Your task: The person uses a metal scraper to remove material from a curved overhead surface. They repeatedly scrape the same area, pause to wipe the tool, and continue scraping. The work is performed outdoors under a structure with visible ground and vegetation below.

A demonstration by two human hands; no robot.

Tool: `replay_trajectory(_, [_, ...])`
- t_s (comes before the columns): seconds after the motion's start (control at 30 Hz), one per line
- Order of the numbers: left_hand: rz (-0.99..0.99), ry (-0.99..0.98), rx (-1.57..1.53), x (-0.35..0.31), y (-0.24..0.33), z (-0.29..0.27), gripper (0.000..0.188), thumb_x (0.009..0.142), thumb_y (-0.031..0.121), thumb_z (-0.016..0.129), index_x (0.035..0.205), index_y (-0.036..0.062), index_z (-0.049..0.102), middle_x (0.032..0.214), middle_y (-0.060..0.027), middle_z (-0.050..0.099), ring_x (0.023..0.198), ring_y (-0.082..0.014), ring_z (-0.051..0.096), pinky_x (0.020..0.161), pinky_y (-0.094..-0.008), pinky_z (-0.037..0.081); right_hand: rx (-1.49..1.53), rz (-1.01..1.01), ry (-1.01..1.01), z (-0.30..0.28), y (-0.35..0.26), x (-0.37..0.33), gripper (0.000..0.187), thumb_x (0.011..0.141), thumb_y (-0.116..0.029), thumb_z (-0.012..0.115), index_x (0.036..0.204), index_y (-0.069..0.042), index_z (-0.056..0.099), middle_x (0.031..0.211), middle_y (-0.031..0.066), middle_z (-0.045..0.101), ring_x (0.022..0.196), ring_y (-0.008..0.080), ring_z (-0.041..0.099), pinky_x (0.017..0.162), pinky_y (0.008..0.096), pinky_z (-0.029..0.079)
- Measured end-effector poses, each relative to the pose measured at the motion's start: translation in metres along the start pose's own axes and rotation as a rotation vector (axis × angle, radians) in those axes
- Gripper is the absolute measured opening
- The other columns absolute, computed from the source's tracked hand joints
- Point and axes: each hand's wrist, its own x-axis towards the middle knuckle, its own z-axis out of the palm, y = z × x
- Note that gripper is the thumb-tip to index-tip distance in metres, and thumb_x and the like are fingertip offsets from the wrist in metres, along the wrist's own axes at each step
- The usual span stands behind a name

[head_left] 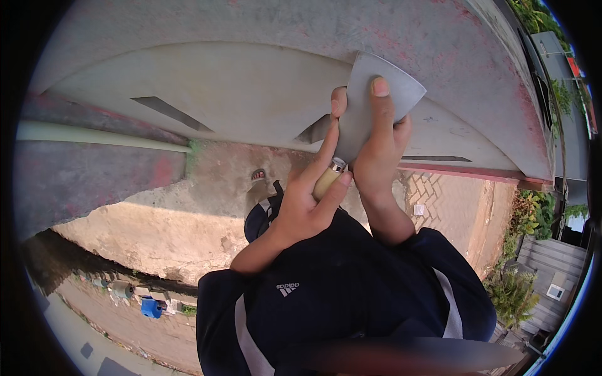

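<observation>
Two-handed hold on wide-bladed putty knife (357, 122) in front of grey slotted wall (251, 81), with left hand (298, 210) closed round pale handle (324, 183) and right hand (376, 153) clamped on blade (364, 88); for steadiness, press thumb (380, 89) flat, clear of broad edge (401, 77).

Scraper (359, 128): handle (325, 182) mostly buried in left hand (304, 203), butt end hidden. Right hand (379, 150) has its thumb on the near face of the blade (364, 109); its other fingers are mostly hidden behind, so no read on contact there. Far face of blade hidden too; can't tell if its broad edge touches the wall (263, 28). Wall cut off up top. One sandaled foot (258, 174) shows, other hidden under the dark shirt (357, 269). Smeared shape (407, 356) at bottom edge too blurred to identify. Pale object (419, 210) on pavers (426, 185) and clutter around blue container (150, 308) too small to tell.
</observation>
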Motion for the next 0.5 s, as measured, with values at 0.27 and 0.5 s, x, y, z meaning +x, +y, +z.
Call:
replay_trajectory(0.27, [0.038,-0.012,0.157,0.007,0.011,-0.012,0.07,0.088,-0.001,0.06,0.153,-0.0066,0.033,0.104,-0.0238,0.07,0.073,-0.0153,0.064,0.071,-0.0265,0.05,0.094,0.081,0.027,0.013,-0.013,-0.002,0.044,0.103,-0.042,0.054,0.087,-0.001,0.06,0.07,0.0067,0.063,0.063,0.012,0.057,0.057,0.0262,0.044])
replay_trajectory(0.5, [-0.066,-0.042,0.169,0.002,0.024,-0.015,0.068,0.09,0.0,0.059,0.153,-0.0063,0.033,0.115,-0.0287,0.068,0.082,-0.0237,0.072,0.076,-0.0288,0.053,0.043,0.148,0.049,0.021,-0.008,-0.004,0.048,0.102,-0.048,0.049,0.099,-0.001,0.058,0.064,0.0047,0.056,0.057,0.0109,0.05,0.054,0.0247,0.039])
